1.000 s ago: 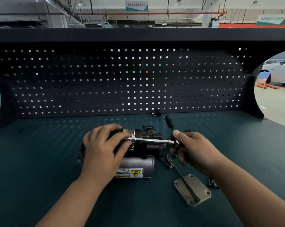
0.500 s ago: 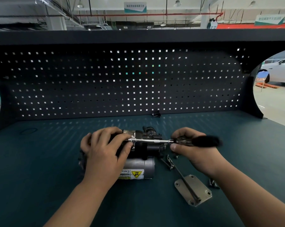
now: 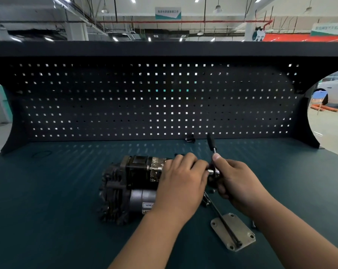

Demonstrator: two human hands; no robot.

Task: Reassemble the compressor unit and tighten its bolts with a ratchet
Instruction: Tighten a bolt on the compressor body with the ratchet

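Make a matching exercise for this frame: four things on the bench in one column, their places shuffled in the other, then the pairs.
1 compressor unit
2 ratchet
3 metal plate
4 small black part

A at the foot of the pegboard
B under the left hand
C flat on the bench nearest the camera, a long bolt across it
D gripped by the right hand, handle pointing toward the pegboard

Pairs: 1-B, 2-D, 3-C, 4-A
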